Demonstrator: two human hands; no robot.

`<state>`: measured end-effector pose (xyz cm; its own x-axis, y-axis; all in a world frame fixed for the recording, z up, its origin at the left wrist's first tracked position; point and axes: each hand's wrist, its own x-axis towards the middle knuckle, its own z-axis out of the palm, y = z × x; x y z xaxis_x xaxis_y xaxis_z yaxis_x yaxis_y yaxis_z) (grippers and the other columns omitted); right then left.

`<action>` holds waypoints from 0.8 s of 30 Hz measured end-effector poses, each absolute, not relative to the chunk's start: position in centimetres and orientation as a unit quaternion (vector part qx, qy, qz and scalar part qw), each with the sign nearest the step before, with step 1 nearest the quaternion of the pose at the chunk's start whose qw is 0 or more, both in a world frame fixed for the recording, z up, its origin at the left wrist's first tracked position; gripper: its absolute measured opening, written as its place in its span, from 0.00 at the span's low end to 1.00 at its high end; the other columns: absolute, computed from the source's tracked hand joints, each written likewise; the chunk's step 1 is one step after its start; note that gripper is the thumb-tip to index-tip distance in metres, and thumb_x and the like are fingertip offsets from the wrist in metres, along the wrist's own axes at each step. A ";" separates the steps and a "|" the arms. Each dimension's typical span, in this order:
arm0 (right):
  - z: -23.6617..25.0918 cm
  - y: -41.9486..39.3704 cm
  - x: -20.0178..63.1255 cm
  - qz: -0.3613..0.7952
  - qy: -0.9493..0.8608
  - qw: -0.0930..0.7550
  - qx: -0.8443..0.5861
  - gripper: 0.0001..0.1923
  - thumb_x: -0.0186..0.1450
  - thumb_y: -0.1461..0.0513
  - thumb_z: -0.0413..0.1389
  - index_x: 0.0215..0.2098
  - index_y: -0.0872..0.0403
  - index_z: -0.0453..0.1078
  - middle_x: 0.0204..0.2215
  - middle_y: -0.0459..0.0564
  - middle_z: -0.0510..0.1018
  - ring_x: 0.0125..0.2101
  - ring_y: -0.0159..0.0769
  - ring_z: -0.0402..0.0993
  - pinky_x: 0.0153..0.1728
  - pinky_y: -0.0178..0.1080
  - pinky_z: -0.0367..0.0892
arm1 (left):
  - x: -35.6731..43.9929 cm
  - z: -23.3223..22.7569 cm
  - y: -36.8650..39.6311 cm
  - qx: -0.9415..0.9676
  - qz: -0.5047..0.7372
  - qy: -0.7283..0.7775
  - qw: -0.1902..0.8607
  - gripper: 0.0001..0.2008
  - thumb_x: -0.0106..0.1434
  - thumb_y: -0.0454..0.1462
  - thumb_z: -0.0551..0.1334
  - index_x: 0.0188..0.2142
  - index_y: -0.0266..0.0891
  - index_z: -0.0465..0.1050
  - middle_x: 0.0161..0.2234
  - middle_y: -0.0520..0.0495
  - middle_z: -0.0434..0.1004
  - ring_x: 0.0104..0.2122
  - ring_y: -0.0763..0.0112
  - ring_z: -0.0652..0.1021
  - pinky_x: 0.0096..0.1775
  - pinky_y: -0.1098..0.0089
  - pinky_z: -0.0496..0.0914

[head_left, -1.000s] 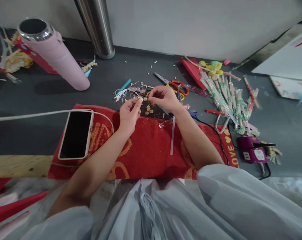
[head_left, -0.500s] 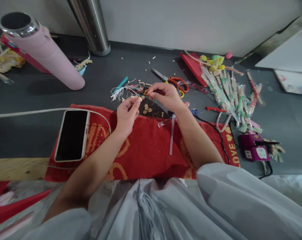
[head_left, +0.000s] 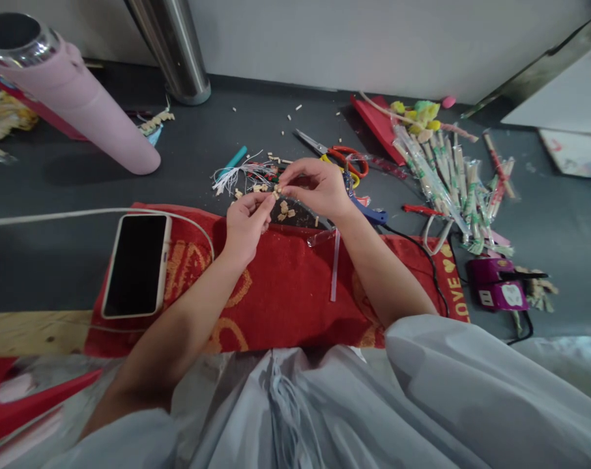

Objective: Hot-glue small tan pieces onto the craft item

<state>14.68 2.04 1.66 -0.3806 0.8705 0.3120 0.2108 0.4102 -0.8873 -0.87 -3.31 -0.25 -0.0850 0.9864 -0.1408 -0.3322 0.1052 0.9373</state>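
Observation:
Between the fingertips of my two hands is a small pale wooden piece point(head_left: 276, 193), its exact shape too small to make out. My left hand point(head_left: 246, 225) pinches it from the left, while the thumb and forefinger of my right hand point(head_left: 319, 185) meet it from the right. Just beyond lie a bundle of white strings point(head_left: 236, 176), a teal stick point(head_left: 234, 159) and several small pale pieces. Flat wooden chips point(head_left: 285, 210) are scattered below my right fingers. Orange-handled scissors point(head_left: 341, 159) and a blue-handled tool point(head_left: 371, 213) with a black cord lie by my right hand.
A red towel point(head_left: 285, 286) lies under my forearms, with a phone point(head_left: 137, 264) and a clear stick point(head_left: 335, 267) on it. A pink bottle point(head_left: 90, 104) and a steel post point(head_left: 178, 52) stand left. Wrapped sticks point(head_left: 436, 163) and a purple box point(head_left: 500, 286) are at right.
My right hand has moved left and its fingertips now meet my left fingertips at the small wooden piece. My left hand has stayed nearly still.

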 end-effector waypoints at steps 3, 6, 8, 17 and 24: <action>1.7 2.0 14.7 0.372 -0.748 0.418 -0.356 0.09 0.59 0.55 0.62 0.32 0.53 0.74 0.33 0.47 0.78 0.34 0.31 0.75 0.38 0.36 0.73 | -0.9 -0.2 -3.3 0.350 0.567 0.469 0.580 0.13 0.52 0.44 0.71 0.27 0.37 0.74 0.13 0.59 0.61 0.12 0.86 0.59 0.14 0.79 0.52; 1.6 1.9 14.7 0.352 -0.762 0.413 -0.354 0.09 0.60 0.55 0.61 0.32 0.53 0.74 0.32 0.48 0.78 0.34 0.31 0.75 0.38 0.36 0.74 | -0.9 -0.2 -3.3 0.350 0.563 0.471 0.581 0.12 0.53 0.43 0.71 0.27 0.37 0.74 0.13 0.59 0.61 0.12 0.85 0.59 0.14 0.78 0.52; 1.6 1.9 14.7 0.340 -0.768 0.409 -0.357 0.09 0.60 0.56 0.61 0.32 0.53 0.75 0.32 0.48 0.79 0.34 0.32 0.75 0.38 0.37 0.73 | -0.9 -0.2 -3.3 0.351 0.562 0.471 0.583 0.11 0.53 0.42 0.71 0.27 0.37 0.74 0.13 0.59 0.61 0.12 0.85 0.59 0.14 0.78 0.52; 1.2 2.6 14.9 0.276 -0.811 0.418 -0.302 0.11 0.64 0.55 0.58 0.30 0.53 0.74 0.29 0.47 0.78 0.32 0.30 0.74 0.36 0.35 0.70 | -0.9 -0.2 -3.3 0.350 0.562 0.467 0.586 0.14 0.50 0.44 0.72 0.27 0.37 0.75 0.13 0.60 0.61 0.11 0.86 0.58 0.14 0.79 0.51; 1.2 2.7 14.9 0.262 -0.820 0.421 -0.284 0.11 0.65 0.55 0.58 0.30 0.54 0.73 0.28 0.48 0.77 0.30 0.28 0.72 0.32 0.33 0.68 | -0.9 -0.1 -3.3 0.356 0.559 0.477 0.577 0.16 0.48 0.47 0.73 0.27 0.37 0.74 0.13 0.60 0.61 0.11 0.86 0.58 0.14 0.78 0.52</action>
<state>14.91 2.68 1.18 -0.4841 0.6875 0.5412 0.2458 0.7005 -0.6700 -0.92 -3.26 -0.09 -0.0808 0.9851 -0.1519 -0.3044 0.1208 0.9448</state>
